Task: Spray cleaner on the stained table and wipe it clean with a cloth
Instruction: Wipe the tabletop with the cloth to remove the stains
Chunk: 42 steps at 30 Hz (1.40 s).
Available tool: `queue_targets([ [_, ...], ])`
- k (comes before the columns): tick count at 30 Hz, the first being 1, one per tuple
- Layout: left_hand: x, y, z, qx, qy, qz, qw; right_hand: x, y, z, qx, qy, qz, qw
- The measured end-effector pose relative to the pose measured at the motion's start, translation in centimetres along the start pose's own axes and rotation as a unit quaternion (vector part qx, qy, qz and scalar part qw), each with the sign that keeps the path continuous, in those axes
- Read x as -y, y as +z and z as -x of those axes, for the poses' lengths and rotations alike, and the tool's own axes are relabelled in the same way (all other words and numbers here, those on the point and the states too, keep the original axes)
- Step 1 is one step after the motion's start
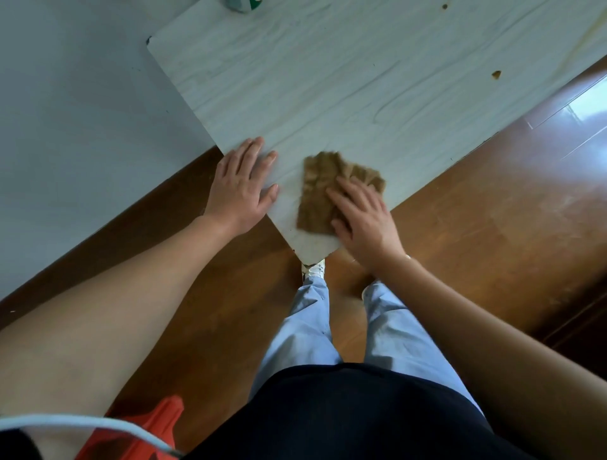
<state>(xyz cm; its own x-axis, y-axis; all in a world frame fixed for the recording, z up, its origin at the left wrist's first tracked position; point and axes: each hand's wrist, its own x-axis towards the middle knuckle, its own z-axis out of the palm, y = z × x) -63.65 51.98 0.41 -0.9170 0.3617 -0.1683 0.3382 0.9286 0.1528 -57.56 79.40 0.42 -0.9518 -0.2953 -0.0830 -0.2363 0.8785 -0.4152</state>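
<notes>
Pressing flat on a folded brown cloth (331, 190), the right hand (364, 220) works the near corner of the pale wood-grain table (328, 85), at about 6 o'clock on the tabletop. Its fingers lie loosely spread over the cloth's lower right part, palm down rather than pinching, which spreads the pressure and keeps the cloth flat against the surface. The cloth's far edge looks blurred, so it is probably mid-stroke.

The left hand (243, 187) rests open at 9 o'clock of the cloth, fingers spread, palm on the table's left edge, holding nothing. That placement most likely braces the body and steadies the table against the rubbing.

Two small brown stains remain well apart from the cloth: one (496, 74) at about 2 o'clock and another (444, 6) near the top edge at 1 o'clock, with a faint yellowish smear (571, 42) beside them. A green and white container (243, 4), possibly the cleaner, though too cropped to tell, stands at 11 o'clock at the far end.

The wiping seems only partly done; the far right area still needs attention.
</notes>
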Motion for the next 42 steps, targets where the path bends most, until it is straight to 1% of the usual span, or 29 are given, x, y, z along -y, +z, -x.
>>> queue_targets([
  [2,-0.2,-0.1,0.0,0.006,-0.005,0.000,1.000,-2.0,-1.5,-2.5,-0.012,0.077,-0.001,0.997],
  [4,-0.3,-0.1,0.0,0.010,-0.008,0.004,1.000,-2.4,-2.3,-4.2,-0.021,0.141,-0.012,0.990],
  [6,-0.5,-0.1,0.1,0.008,-0.009,0.008,1.000,-0.9,-1.9,-4.7,-0.038,0.185,-0.027,0.982],
  [8,-0.7,0.0,0.2,0.002,-0.011,0.014,1.000,1.5,-0.9,-3.6,-0.046,0.198,-0.045,0.978],
  [10,-0.8,0.1,0.2,-0.004,-0.012,0.020,1.000,4.0,0.2,-1.2,-0.043,0.164,-0.057,0.984],
  [13,-0.6,-0.1,0.1,0.004,-0.011,0.021,1.000,6.2,1.4,3.0,-0.008,0.071,-0.051,0.996],
  [16,-0.6,-0.4,0.0,0.012,-0.009,0.015,1.000,5.4,1.2,4.8,0.036,0.003,-0.017,0.999],
  [18,-1.0,-0.8,-0.1,0.016,-0.016,0.021,1.000,4.1,0.5,4.3,0.047,-0.005,0.003,0.999],
  [21,-1.8,-1.4,-0.3,0.031,-0.040,0.029,0.998,1.7,-1.1,2.4,0.052,0.043,0.024,0.997],
  [24,-2.6,-1.7,-0.5,0.048,-0.061,0.032,0.996,-1.9,-3.5,-0.4,0.049,0.113,0.031,0.992],
  [28,-3.3,-1.9,-0.8,0.045,-0.078,0.035,0.995,-6.3,-6.6,-4.5,0.032,0.208,0.043,0.977],
  [30,-3.7,-1.8,-1.0,0.028,-0.092,0.040,0.995,-6.7,-6.6,-5.6,0.017,0.246,0.034,0.968],
  [32,-4.4,-1.7,-1.5,0.010,-0.117,0.052,0.992,-5.7,-5.7,-5.7,0.002,0.261,0.030,0.965],
  [34,-5.7,-2.0,-2.2,-0.005,-0.143,0.068,0.987,-4.6,-4.9,-4.8,0.003,0.242,0.028,0.970],
  [35,-6.5,-2.2,-2.5,-0.016,-0.149,0.071,0.986,-4.3,-4.7,-4.2,0.015,0.215,0.028,0.976],
  [37,-8.5,-2.6,-3.5,-0.027,-0.145,0.075,0.986,-5.1,-5.1,-3.1,0.053,0.130,0.036,0.989],
  [39,-10.9,-2.7,-4.9,-0.017,-0.142,0.078,0.987,-8.2,-6.3,-2.6,0.090,0.035,0.056,0.994],
  [40,-12.2,-2.6,-5.7,-0.008,-0.147,0.078,0.986,-10.1,-7.1,-2.7,0.101,0.007,0.064,0.993],
  [41,-13.4,-2.5,-6.6,0.000,-0.157,0.077,0.985,-12.1,-8.0,-3.1,0.102,0.000,0.068,0.992],
  [42,-14.5,-2.4,-7.4,0.008,-0.169,0.075,0.983,-14.1,-9.0,-3.7,0.094,0.012,0.068,0.993],
])
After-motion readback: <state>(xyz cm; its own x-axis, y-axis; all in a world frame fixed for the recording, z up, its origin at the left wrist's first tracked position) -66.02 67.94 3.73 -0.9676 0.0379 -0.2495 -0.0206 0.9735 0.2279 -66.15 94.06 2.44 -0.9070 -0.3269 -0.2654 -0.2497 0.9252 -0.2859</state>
